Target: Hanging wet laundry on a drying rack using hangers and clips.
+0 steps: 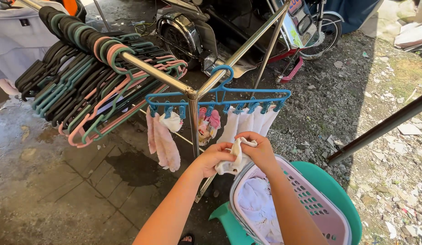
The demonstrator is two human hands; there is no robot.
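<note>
Head view shows the left hand and the right hand close together, fingers of both pinching one small white cloth above the pink perforated plastic laundry basket, which holds white laundry and sits on a green plastic stool. Just behind hangs one blue plastic clip hanger on the steel rack bar, near many empty hangers. Open gravel ground lies to the right.

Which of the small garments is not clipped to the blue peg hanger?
The white sock, held between the left hand and right hand above the laundry basket; the others hang from clips.
</note>
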